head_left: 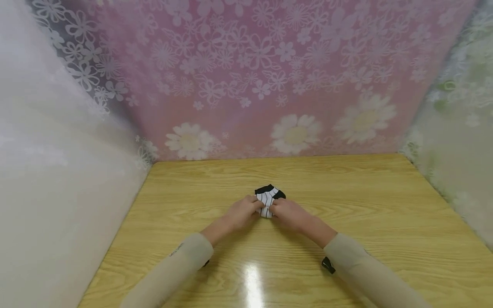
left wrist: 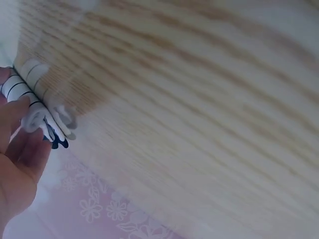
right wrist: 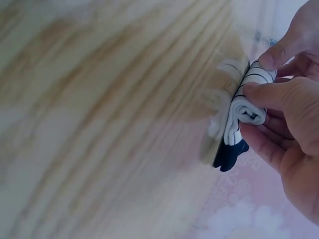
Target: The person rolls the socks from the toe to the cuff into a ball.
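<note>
1. The desk [head_left: 346, 205] is glossy wood, so the bundle could slide if pushed sideways.
2. The left hand [head_left: 240, 212] and right hand [head_left: 290, 214] meet mid-desk, fingers [right wrist: 264, 92] curled, pinching the folded sock [head_left: 267, 200].
3. The sock's roll looks loose; an uneven pinch could let it spring open.

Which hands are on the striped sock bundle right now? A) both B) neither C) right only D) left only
A: in the head view the left hand and right hand meet on the folded striped sock on the wooden table, and each wrist view shows fingers pinching it.
</note>
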`<state>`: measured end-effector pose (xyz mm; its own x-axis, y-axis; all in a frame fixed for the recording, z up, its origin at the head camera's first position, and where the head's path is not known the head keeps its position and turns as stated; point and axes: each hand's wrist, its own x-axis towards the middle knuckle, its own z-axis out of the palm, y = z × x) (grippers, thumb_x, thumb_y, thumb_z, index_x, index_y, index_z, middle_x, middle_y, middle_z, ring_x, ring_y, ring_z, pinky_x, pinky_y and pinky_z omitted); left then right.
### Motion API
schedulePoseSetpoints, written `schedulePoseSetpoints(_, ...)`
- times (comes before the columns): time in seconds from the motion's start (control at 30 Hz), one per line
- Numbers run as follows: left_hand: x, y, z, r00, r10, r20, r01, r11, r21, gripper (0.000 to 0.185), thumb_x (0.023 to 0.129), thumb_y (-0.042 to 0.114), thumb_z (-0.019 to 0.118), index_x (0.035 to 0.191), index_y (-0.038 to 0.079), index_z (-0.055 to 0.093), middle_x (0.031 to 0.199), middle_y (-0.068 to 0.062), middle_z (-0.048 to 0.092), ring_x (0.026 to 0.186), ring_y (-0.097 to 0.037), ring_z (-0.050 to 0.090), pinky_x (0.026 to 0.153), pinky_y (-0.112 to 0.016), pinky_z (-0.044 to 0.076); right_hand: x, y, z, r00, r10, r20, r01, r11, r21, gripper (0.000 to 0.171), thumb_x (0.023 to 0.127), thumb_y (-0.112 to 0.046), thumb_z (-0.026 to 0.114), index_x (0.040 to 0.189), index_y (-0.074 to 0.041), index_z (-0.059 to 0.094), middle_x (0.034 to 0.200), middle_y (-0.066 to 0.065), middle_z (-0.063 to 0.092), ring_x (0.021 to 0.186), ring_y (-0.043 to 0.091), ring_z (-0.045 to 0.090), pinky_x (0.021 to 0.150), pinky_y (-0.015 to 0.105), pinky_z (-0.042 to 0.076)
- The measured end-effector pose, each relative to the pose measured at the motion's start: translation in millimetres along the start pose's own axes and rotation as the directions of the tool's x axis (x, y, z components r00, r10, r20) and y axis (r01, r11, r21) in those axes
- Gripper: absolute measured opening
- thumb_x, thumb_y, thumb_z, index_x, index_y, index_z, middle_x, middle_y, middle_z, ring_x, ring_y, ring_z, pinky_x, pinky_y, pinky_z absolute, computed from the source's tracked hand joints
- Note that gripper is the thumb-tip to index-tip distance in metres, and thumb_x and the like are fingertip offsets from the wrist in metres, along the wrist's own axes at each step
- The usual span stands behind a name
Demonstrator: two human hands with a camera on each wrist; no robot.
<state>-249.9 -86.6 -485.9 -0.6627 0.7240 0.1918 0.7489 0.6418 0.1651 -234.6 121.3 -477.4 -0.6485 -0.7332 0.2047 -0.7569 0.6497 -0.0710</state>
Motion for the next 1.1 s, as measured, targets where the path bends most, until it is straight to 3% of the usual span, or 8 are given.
schedulePoseSetpoints(0.13, -2.3, -1.2, 0.4, 0.991, 0.113, -0.067, -0.105, 0.988, 0.116, 0.016, 0.094, 0.009, 0.067, 0.110, 0.011, 0.067, 0.109, -0.005, 0.063, 0.099, -0.021, 0.059, 0.086, -0.030, 0.052, -1, 4, 1, 0.999, 0.030, 0.014, -0.031, 0.994, 0.109, 0.001, 0.088, -0.003, 0.070, 0.088, -0.003, 0.070, 0.085, 0.005, 0.065, 0.078, 0.018, 0.060, 0.068, 0.032, 0.051)
schedulePoseSetpoints(0.23, -3.4, -0.4, 3.2, 0.981, 0.163, -0.103, -0.140, 0.969, 0.204, 0.013, 0.094, 0.011, 0.068, 0.107, 0.011, 0.066, 0.105, -0.004, 0.064, 0.096, -0.020, 0.060, 0.084, -0.028, 0.053, -2, 7, 4, 0.999, 0.049, 0.001, -0.048, 0.981, 0.187, 0.003, 0.088, -0.003, 0.070, 0.090, -0.003, 0.072, 0.085, 0.004, 0.066, 0.077, 0.016, 0.059, 0.069, 0.031, 0.051)
schedulePoseSetpoints(0.43, -1.4, 1.1, 5.3, 0.993, 0.102, -0.055, -0.086, 0.968, 0.237, 0.018, 0.097, 0.013, 0.065, 0.114, 0.011, 0.067, 0.108, -0.004, 0.067, 0.099, -0.019, 0.061, 0.087, -0.027, 0.053, -1, 16, 8, 0.990, 0.137, -0.020, -0.121, 0.927, 0.354, 0.013, 0.089, -0.005, 0.070, 0.100, 0.000, 0.076, 0.089, 0.005, 0.072, 0.078, 0.012, 0.060, 0.070, 0.029, 0.052)
schedulePoseSetpoints(0.57, 2.4, 0.9, 6.4, 0.999, 0.040, 0.000, -0.039, 0.982, 0.187, 0.022, 0.098, 0.011, 0.062, 0.120, 0.010, 0.067, 0.113, -0.004, 0.068, 0.102, -0.020, 0.061, 0.089, -0.027, 0.052, -1, 20, 8, 0.985, 0.170, -0.014, -0.148, 0.894, 0.422, 0.015, 0.089, -0.004, 0.071, 0.102, 0.003, 0.076, 0.094, 0.009, 0.074, 0.079, 0.013, 0.063, 0.068, 0.027, 0.052)
schedulePoseSetpoints(0.7, 5.5, 1.6, 3.8, 0.999, -0.005, 0.050, -0.004, 0.985, 0.171, 0.025, 0.097, 0.009, 0.062, 0.122, 0.010, 0.066, 0.115, -0.005, 0.068, 0.103, -0.021, 0.061, 0.091, -0.028, 0.051, 1, 19, 8, 0.984, 0.178, 0.001, -0.165, 0.905, 0.392, 0.016, 0.090, -0.005, 0.070, 0.104, 0.002, 0.076, 0.094, 0.009, 0.073, 0.081, 0.014, 0.063, 0.069, 0.027, 0.052)
schedulePoseSetpoints(0.87, 10.6, 5.0, 1.4, 0.991, -0.034, 0.129, 0.005, 0.976, 0.216, 0.029, 0.096, 0.009, 0.063, 0.125, 0.011, 0.064, 0.116, -0.007, 0.065, 0.105, -0.023, 0.058, 0.091, -0.030, 0.051, 1, 10, 7, 0.989, 0.147, -0.025, -0.141, 0.976, 0.167, 0.015, 0.088, -0.006, 0.071, 0.101, -0.002, 0.074, 0.090, 0.007, 0.065, 0.081, 0.019, 0.057, 0.071, 0.033, 0.051)
schedulePoseSetpoints(0.97, 12.7, 5.7, 2.0, 0.985, -0.069, 0.157, 0.038, 0.981, 0.190, 0.030, 0.098, 0.008, 0.060, 0.128, 0.011, 0.062, 0.118, -0.008, 0.062, 0.108, -0.023, 0.056, 0.092, -0.032, 0.050, 0, 5, 8, 0.991, 0.119, -0.063, -0.115, 0.992, 0.050, 0.019, 0.084, -0.005, 0.071, 0.102, -0.002, 0.071, 0.094, 0.009, 0.061, 0.088, 0.024, 0.057, 0.076, 0.038, 0.053)
schedulePoseSetpoints(1.1, 12.2, 4.8, 2.1, 0.982, -0.098, 0.161, 0.066, 0.978, 0.197, 0.029, 0.099, 0.008, 0.057, 0.127, 0.013, 0.062, 0.116, -0.007, 0.059, 0.109, -0.023, 0.053, 0.093, -0.035, 0.050, 1, 4, 9, 0.991, 0.107, -0.083, -0.101, 0.992, 0.071, 0.021, 0.083, -0.001, 0.071, 0.103, -0.001, 0.072, 0.096, 0.010, 0.063, 0.090, 0.025, 0.059, 0.079, 0.039, 0.054)
